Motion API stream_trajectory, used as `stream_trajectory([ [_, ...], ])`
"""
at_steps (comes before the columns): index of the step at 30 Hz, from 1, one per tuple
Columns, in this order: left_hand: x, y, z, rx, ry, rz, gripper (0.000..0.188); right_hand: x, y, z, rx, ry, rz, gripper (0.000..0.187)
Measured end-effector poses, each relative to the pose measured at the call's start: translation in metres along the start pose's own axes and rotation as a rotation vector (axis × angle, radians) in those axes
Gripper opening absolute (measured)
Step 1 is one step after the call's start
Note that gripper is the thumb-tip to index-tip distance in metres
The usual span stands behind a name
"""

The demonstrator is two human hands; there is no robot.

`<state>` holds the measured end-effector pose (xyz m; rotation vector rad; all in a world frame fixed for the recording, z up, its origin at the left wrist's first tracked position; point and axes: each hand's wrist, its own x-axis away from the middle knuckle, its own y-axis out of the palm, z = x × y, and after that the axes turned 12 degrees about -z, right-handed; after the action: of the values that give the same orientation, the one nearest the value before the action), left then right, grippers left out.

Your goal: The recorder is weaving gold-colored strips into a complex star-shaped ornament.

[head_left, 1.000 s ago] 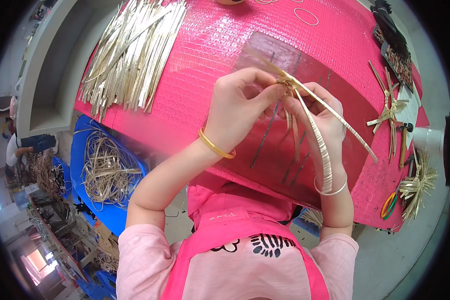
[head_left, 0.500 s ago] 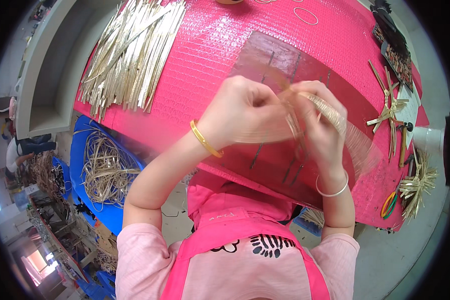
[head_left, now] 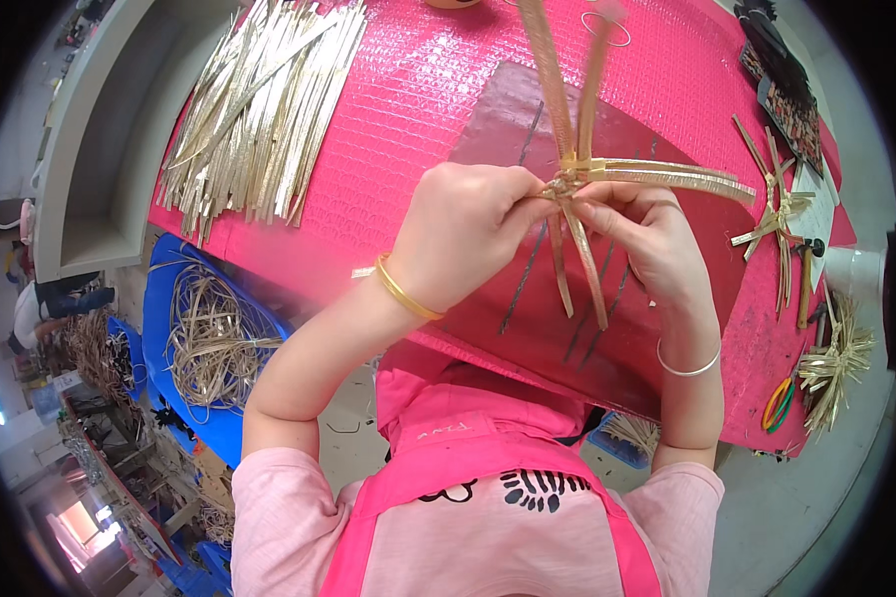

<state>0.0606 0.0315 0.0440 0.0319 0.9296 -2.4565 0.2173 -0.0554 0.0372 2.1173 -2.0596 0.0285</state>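
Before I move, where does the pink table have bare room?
The table has a wide bare patch between the strip pile and the board, a smaller one between board and dark bundle. Crowded: right edge, with crossed strips and hammer; over the board, left hand and right hand hold gold strips.

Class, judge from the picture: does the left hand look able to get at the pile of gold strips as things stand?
Probably yes: only flat pink mat shows between the left hand and the pile of gold strips, though its grip is busy with the joined strips.
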Motion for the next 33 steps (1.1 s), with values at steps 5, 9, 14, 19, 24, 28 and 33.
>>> stream_trajectory([
  [5, 0.001, 0.016, 0.001, -0.392, 0.03, 0.188, 0.01, 0.0, -0.002, -0.004, 0.0, 0.092, 0.024, 0.017],
  [9, 0.0, 0.02, 0.003, -0.374, 0.027, 0.262, 0.015, 0.0, 0.009, -0.008, -0.144, 0.094, 0.12, 0.016],
  [14, -0.003, 0.009, 0.013, 0.376, -0.351, 0.033, 0.011, -0.006, 0.009, 0.004, -0.172, 0.002, 0.047, 0.022],
  [19, 0.002, -0.001, 0.015, 0.501, -0.433, -0.045, 0.012, -0.003, 0.014, -0.006, -0.083, 0.041, 0.015, 0.019],
  [24, 0.001, 0.01, 0.007, 0.011, -0.113, 0.161, 0.008, 0.0, 0.016, -0.003, 0.047, -0.075, 0.147, 0.016],
  [28, 0.002, 0.015, 0.007, -0.277, 0.034, 0.266, 0.008, 0.0, 0.015, -0.011, -0.159, 0.0, 0.117, 0.018],
  [33, -0.001, 0.012, 0.008, -0.068, -0.061, 0.257, 0.009, -0.007, 0.007, 0.007, -0.349, 0.128, 0.005, 0.019],
])
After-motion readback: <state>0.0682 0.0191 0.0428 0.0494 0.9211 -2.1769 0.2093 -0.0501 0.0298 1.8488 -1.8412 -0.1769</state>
